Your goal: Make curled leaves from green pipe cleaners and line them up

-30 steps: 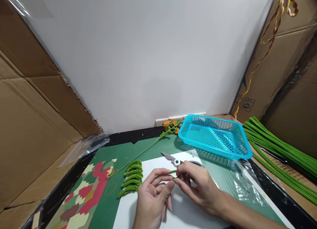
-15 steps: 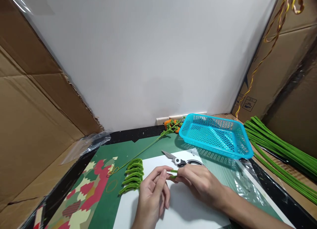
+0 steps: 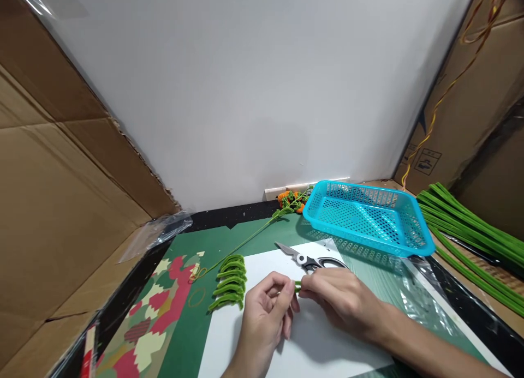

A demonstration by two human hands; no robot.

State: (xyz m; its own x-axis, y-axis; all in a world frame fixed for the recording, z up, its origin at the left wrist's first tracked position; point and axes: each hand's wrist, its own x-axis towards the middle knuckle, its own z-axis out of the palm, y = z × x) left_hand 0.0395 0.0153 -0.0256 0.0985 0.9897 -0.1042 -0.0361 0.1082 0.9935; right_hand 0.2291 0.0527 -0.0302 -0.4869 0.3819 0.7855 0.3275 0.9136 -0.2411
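Note:
Above a white sheet [image 3: 319,340], my left hand [image 3: 270,310] and my right hand [image 3: 341,296] pinch a short green pipe cleaner [image 3: 298,285] between them. Only a small stretch of it shows between the fingertips; the rest is hidden by the fingers. To the left of my left hand, several bent green pipe cleaner pieces [image 3: 230,282] lie in a row at the sheet's edge. Scissors [image 3: 301,258] with black and white handles lie just behind my right hand, blades pointing left.
A blue basket [image 3: 368,247] stands at the back right. Beside it lies a bundle of long green pipe cleaners [image 3: 475,220]. An orange flower on a green stem [image 3: 254,236] crosses the green mat [image 3: 180,318]. Cardboard walls [image 3: 61,165] flank both sides.
My fingertips have come closer together, and less of the green pipe cleaner shows between them. The whole view has shifted slightly, so things appear farther right.

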